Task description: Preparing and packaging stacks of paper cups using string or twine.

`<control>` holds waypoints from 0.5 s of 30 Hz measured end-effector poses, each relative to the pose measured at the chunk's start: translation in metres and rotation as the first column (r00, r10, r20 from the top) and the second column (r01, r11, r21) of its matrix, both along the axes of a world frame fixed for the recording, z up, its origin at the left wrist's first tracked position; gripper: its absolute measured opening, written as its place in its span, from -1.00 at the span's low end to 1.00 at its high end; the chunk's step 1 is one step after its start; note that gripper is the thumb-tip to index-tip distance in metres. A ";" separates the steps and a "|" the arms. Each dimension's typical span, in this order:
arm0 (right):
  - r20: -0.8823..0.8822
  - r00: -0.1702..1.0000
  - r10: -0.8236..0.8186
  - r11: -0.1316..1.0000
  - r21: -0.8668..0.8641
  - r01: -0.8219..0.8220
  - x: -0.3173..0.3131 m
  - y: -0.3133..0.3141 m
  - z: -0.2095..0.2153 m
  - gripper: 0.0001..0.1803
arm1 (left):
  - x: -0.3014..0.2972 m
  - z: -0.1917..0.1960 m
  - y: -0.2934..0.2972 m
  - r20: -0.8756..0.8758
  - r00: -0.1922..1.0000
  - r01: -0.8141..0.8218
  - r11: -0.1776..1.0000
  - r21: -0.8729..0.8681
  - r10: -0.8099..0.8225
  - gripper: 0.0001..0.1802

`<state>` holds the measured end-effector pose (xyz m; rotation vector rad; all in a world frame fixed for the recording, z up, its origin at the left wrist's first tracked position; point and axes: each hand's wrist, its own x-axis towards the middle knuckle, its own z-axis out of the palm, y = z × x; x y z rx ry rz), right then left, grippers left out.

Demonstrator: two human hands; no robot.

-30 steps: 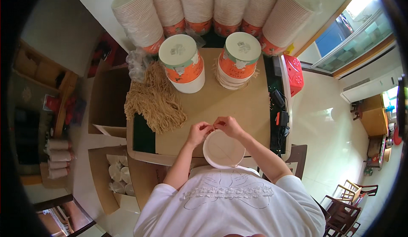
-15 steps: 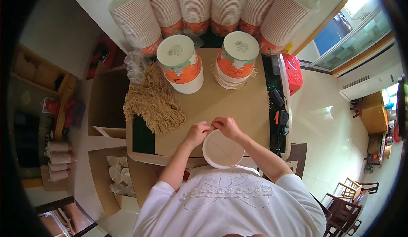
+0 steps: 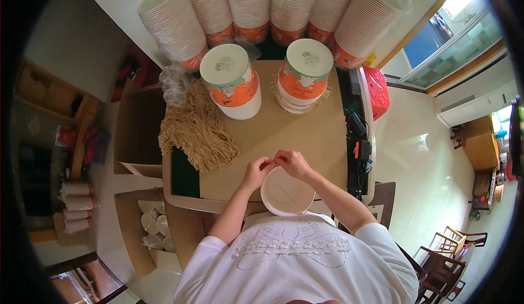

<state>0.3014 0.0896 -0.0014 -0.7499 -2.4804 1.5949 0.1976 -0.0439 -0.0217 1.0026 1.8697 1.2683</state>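
Note:
A round white paper tub stands upright, mouth up, close against my white shirt at the table's near edge. Across its mouth runs a thin tan cord, from the near rim towards my fingers at the far-left rim. My left hand pinches the cord's end there. Touching it fingertip to fingertip, my right hand is also closed on the cord, over the far rim. The fingers mostly hide the gripped part. Farther left lies a heap of tan cords.
Upside-down orange-and-white tubs form a left stack and a right stack, cords around the latter. Tall wrapped tub stacks line the wall. A black adapter and cables lie at right. An open carton holds white wrapped bundles.
My hands and the tub have barely moved. Both hands still work pinched together at the far rim, the left one shifted slightly right.

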 end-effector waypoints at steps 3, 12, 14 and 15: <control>-0.041 0.999 0.034 0.999 -0.011 -0.034 0.000 0.000 -0.002 -0.87 | 0.001 -0.019 -0.001 0.583 0.799 -0.183 0.983 0.003 0.147 -0.87; -0.203 0.972 -0.116 0.941 0.292 0.173 0.005 -0.029 0.016 -0.92 | -0.010 -0.021 -0.006 0.899 0.415 -0.106 0.989 -0.103 0.138 -0.76; -0.218 0.973 -0.076 0.908 0.388 0.158 0.006 -0.031 0.015 -0.92 | -0.005 -0.020 -0.005 0.908 0.377 -0.159 0.979 -0.130 0.182 -0.79; -0.230 0.973 -0.035 0.865 0.480 0.145 0.007 -0.032 0.014 -0.92 | -0.003 -0.021 -0.005 0.908 0.376 -0.159 0.979 -0.131 0.183 -0.79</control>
